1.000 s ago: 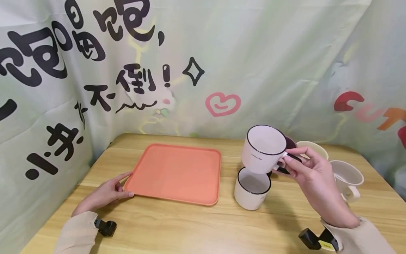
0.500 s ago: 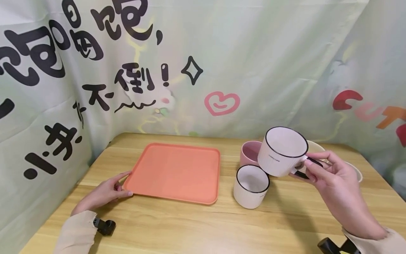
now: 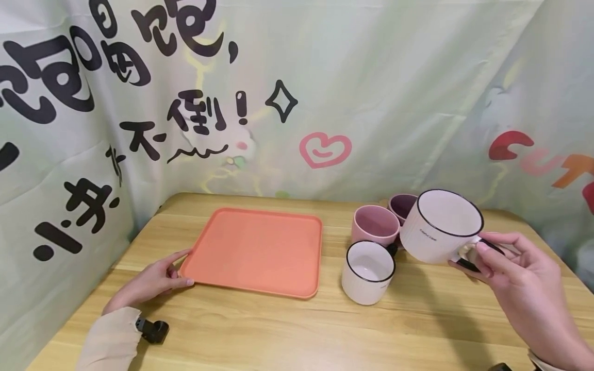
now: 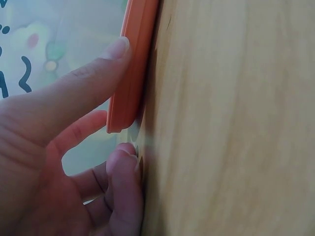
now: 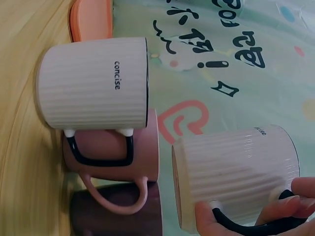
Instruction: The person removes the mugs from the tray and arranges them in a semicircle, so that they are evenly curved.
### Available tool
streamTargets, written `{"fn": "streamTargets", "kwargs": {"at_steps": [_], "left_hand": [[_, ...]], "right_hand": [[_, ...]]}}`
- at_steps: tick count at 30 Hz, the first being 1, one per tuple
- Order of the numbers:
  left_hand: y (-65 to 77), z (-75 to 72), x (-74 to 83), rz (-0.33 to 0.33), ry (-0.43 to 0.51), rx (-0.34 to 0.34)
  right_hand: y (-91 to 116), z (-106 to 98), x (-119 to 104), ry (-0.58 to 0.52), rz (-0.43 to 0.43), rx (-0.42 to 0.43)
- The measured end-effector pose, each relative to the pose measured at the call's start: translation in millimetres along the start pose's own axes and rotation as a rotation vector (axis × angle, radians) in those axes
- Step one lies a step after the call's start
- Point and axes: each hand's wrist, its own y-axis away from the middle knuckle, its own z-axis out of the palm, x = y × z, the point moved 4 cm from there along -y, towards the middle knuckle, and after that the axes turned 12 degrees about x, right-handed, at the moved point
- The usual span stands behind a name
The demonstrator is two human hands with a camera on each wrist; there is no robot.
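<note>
With its fingers and thumb, my right hand [image 3: 529, 273] grips the black handle of a white mug [image 3: 429, 239] with a black rim. This mug hangs above the table at the right, tilted a little. A second white mug [image 3: 364, 288] stands upright on the table to its left, with "concise" readable on it in the right wrist view. At the tray's near left corner, my left hand [image 3: 153, 281] holds the orange tray [image 3: 255, 252] between thumb and index finger. The left wrist view shows the thumb against the tray's side and the other fingers curled near the tabletop.
Behind the standing white mug are a pink mug [image 3: 373, 224] and a dark purple mug [image 3: 400, 206]. The held mug and right hand hide the cream mugs seen earlier. A printed curtain [image 3: 371, 77] hangs behind the wooden table [image 3: 278, 330].
My right hand has carried the white mug from above the other white mug to the right. The pink and purple mugs have come into view. The left hand and tray stay put.
</note>
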Motion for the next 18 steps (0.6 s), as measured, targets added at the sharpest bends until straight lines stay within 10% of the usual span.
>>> {"fn": "streamTargets", "kwargs": {"at_steps": [18], "left_hand": [[-1.8, 2.2, 1.0, 0.021, 0.008, -0.004]], "right_hand": [[7, -50, -12, -0.122, -0.098, -0.025]]}}
